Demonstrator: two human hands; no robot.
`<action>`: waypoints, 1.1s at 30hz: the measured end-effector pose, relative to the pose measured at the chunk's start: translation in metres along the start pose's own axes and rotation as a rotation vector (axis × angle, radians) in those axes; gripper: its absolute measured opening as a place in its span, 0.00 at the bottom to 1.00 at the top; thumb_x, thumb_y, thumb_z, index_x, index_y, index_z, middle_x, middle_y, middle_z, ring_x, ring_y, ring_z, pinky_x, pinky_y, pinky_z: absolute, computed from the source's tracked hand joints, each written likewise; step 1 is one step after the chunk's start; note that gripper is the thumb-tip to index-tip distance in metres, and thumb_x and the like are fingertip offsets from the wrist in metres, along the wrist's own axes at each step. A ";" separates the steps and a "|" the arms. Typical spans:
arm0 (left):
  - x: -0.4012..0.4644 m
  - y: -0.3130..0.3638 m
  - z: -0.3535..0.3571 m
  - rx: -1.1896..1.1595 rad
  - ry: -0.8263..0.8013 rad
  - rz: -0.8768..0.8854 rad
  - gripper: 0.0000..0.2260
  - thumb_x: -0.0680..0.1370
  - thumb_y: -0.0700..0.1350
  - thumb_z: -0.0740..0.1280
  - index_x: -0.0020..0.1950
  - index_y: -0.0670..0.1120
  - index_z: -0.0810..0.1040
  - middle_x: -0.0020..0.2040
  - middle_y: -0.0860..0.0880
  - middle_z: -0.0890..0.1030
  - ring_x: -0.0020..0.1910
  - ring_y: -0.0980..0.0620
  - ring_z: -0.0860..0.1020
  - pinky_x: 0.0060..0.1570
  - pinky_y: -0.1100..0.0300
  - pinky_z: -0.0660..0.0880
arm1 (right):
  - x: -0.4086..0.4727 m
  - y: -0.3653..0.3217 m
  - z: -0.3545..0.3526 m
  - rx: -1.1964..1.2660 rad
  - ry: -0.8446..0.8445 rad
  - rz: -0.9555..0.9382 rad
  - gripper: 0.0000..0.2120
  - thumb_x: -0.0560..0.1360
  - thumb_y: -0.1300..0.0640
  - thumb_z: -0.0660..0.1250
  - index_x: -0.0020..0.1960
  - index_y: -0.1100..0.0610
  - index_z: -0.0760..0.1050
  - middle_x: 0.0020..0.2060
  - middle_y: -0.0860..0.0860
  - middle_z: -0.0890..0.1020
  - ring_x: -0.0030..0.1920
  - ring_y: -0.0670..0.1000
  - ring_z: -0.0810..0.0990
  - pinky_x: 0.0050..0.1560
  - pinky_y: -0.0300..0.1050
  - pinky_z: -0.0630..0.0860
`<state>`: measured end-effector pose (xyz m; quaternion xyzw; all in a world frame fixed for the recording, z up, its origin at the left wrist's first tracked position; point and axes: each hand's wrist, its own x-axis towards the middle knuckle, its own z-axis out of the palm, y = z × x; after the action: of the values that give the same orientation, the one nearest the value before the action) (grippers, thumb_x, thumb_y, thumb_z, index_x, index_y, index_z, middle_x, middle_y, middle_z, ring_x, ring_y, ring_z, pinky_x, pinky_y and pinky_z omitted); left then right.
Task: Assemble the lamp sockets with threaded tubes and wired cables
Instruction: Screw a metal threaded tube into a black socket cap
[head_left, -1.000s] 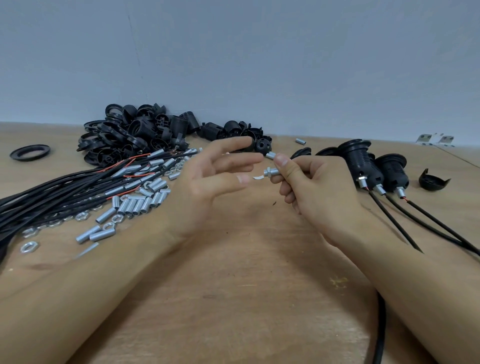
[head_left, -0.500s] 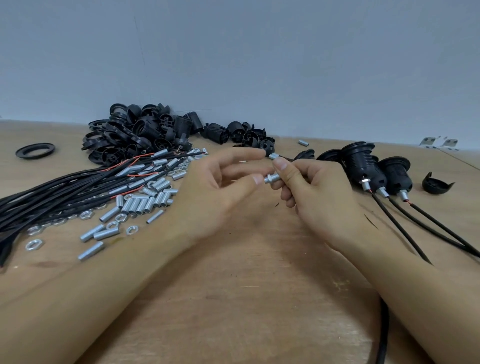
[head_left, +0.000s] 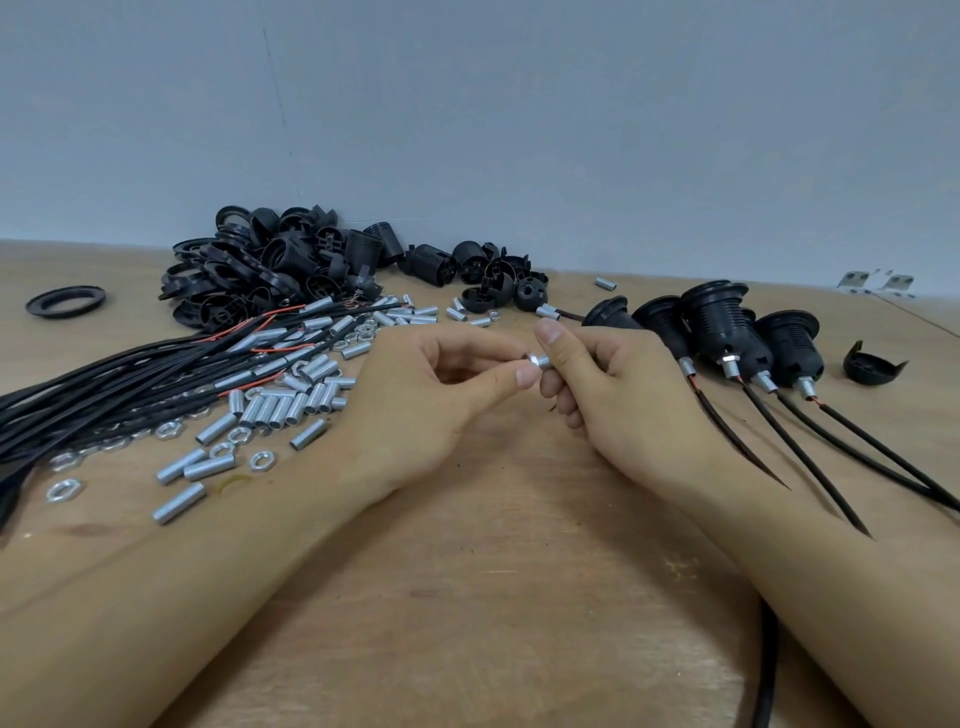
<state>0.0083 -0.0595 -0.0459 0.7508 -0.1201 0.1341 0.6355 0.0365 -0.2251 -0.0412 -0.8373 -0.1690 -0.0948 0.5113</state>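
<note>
Nut going onto tube, mid-air, between both hands.

Right hand (head_left: 618, 395) pinching threaded tube (head_left: 545, 360); left hand (head_left: 441, 395) pinching nut (head_left: 531, 358) at tube's left end, above table (head_left: 493, 571). Likely cross-threading if tilted; could slip and drop into loose tubes (head_left: 291, 400) left of grip.

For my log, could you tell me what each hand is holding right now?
Left hand: pinches the nut on the tube's end.
Right hand: grips the threaded tube.
</note>
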 end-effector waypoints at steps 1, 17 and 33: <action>0.000 0.000 0.000 0.002 0.000 0.009 0.08 0.71 0.38 0.76 0.49 0.43 0.85 0.44 0.47 0.87 0.47 0.50 0.85 0.56 0.50 0.80 | 0.000 -0.001 0.000 -0.005 -0.003 0.007 0.23 0.80 0.43 0.61 0.30 0.53 0.75 0.22 0.44 0.76 0.25 0.44 0.73 0.32 0.48 0.73; 0.002 0.001 -0.002 -0.008 -0.010 0.008 0.14 0.68 0.36 0.78 0.52 0.44 0.82 0.45 0.47 0.86 0.45 0.51 0.84 0.52 0.57 0.81 | -0.003 -0.005 0.002 0.039 -0.117 0.033 0.22 0.81 0.45 0.60 0.31 0.51 0.75 0.22 0.43 0.74 0.25 0.47 0.73 0.25 0.36 0.68; 0.004 0.003 -0.007 -0.019 0.026 0.108 0.19 0.64 0.38 0.78 0.53 0.44 0.80 0.45 0.46 0.84 0.42 0.55 0.81 0.46 0.64 0.78 | -0.004 -0.008 -0.001 0.204 -0.242 0.129 0.13 0.80 0.47 0.63 0.42 0.54 0.77 0.30 0.49 0.78 0.23 0.47 0.72 0.22 0.40 0.66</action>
<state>0.0111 -0.0534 -0.0409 0.7354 -0.1531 0.1768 0.6360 0.0297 -0.2233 -0.0354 -0.7955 -0.1840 0.0575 0.5745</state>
